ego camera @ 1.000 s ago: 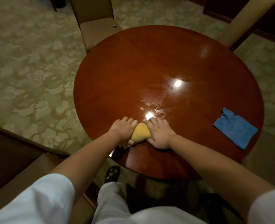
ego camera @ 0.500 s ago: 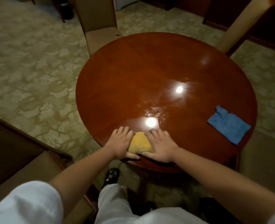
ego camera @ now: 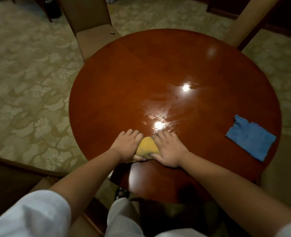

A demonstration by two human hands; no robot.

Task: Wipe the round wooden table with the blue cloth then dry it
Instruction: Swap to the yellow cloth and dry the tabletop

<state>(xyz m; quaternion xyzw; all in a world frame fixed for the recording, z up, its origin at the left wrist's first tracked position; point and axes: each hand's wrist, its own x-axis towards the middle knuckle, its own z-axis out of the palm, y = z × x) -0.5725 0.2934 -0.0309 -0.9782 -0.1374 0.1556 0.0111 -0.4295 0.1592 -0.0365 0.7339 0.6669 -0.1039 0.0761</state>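
Off the bench's left far edge, an upholstered chair (ego camera: 96, 34) is tucked in on the patterned carpet (ego camera: 30, 79). The round wooden bench (ego camera: 124, 79) shines red-brown. Near its front edge both hands bear down on a yellow cloth (ego camera: 146, 147) bunched between them. The left hand (ego camera: 126, 145) lies flat on the cloth's left side, fingers straight and pointing away from the person, thumb tucked under the cloth's near edge. The right hand (ego camera: 169, 147) presses the right side the same way, fingers extended, thumb curling in at the cloth's near end. Just beyond their fingertips a streaky wet patch (ego camera: 160, 117) catches the ceiling lights. Further right, close to the bench's right edge, the blue cloth (ego camera: 250, 139) lies roughly folded, well apart from both hands and touched by neither.

I judge the wet wipe done and the drying pass under way, with the yellow cloth serving as the dry one. The next move calls for pushing it forward through the streaks toward the centre, under even pressure from both palms, then working outward to the rim.
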